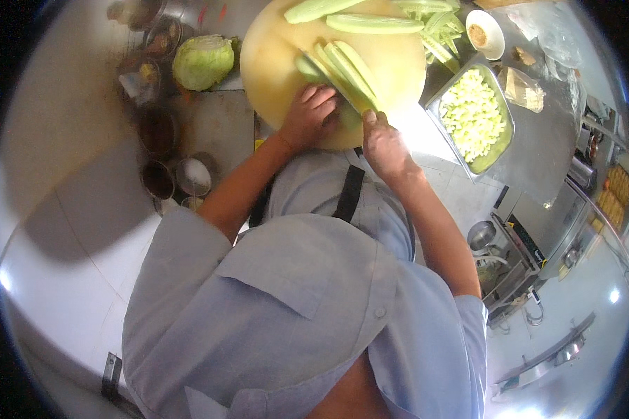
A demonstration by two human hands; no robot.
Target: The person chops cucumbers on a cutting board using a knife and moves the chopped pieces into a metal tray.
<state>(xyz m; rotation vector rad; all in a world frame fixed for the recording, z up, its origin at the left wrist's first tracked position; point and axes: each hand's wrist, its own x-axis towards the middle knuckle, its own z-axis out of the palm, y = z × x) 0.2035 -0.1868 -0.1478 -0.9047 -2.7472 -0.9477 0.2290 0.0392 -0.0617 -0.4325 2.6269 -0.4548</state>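
Observation:
A round yellowish cutting board lies before me. My right hand grips the handle end of a knife, whose blade runs up and left across the board. Long pale green cucumber strips lie along the blade's right side. My left hand rests with bent fingers at the blade's left side, by a green cucumber piece; whether the fingers grip it is hidden. Two peeled cucumber lengths lie at the board's far side. More cut strips are heaped beyond its right edge.
Right of the board stands a steel pan of diced pale green vegetable, with a white bowl and a plastic bag near it. A cabbage head sits on the left. Several containers, one holding white contents, line the left side.

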